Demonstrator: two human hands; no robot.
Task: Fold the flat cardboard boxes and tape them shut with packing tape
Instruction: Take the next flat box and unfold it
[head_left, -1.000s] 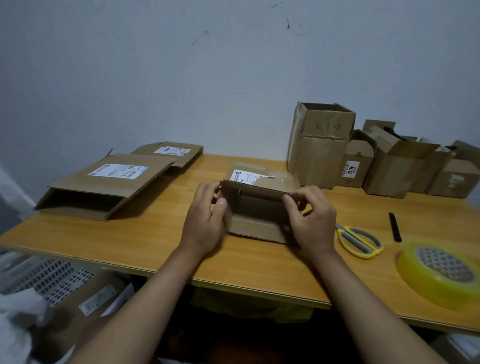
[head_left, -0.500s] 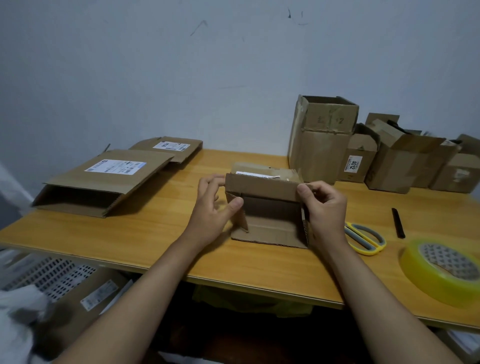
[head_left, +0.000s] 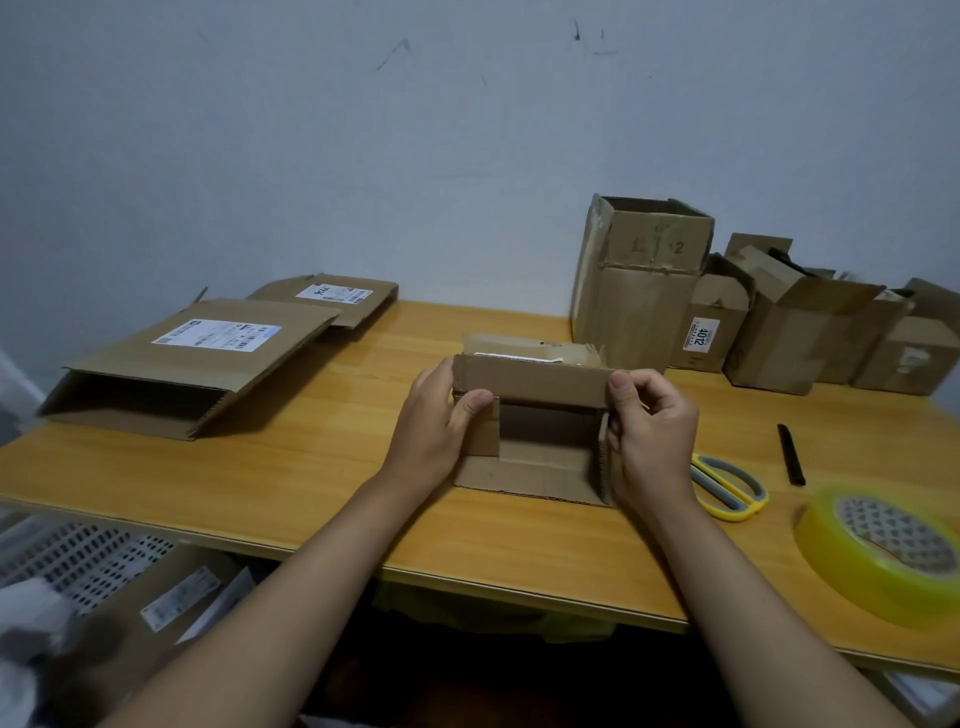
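Note:
A small brown cardboard box (head_left: 535, 382) lies on its side in the middle of the wooden table (head_left: 322, 467), its open end facing me. My left hand (head_left: 434, 423) grips the box's left side, thumb on the left flap. At the right edge my right hand (head_left: 649, 426) pinches the top flap's corner. The top flap hangs down over the opening; the bottom flap lies flat on the table. A roll of clear yellowish packing tape (head_left: 878, 556) lies at the near right.
Two flat boxes with white labels (head_left: 187, 364) lie at the left. Several assembled boxes (head_left: 644, 280) stand against the wall at the back right. Yellow-handled scissors (head_left: 727, 486) and a black pen (head_left: 790, 454) lie right of my right hand. A white basket (head_left: 67, 561) sits below left.
The box has been opened up taller. Both hands moved out to its sides and the top flap has come down further over the opening.

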